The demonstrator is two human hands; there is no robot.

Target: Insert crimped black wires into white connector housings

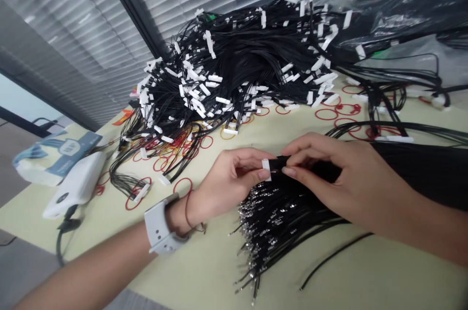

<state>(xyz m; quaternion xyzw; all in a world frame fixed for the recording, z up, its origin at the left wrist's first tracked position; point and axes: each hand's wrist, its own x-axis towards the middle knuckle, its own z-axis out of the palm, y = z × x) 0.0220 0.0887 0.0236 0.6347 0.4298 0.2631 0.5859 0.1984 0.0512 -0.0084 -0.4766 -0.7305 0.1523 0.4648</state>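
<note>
Fingertips of my left hand pinch the small white plastic connector; my right hand pinches its thin black wire beside it, best held straight, I judge. Below the connector lies a loose black wire bundle on pale green tabletop; beyond, a tangled heap, grey blinds.

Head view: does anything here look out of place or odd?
One black wire lies alone, apart from the bundle of wires under the hands. Red rubber bands lie scattered loose on the table around the big heap of finished cables. Nothing looks damaged or spilled.
</note>
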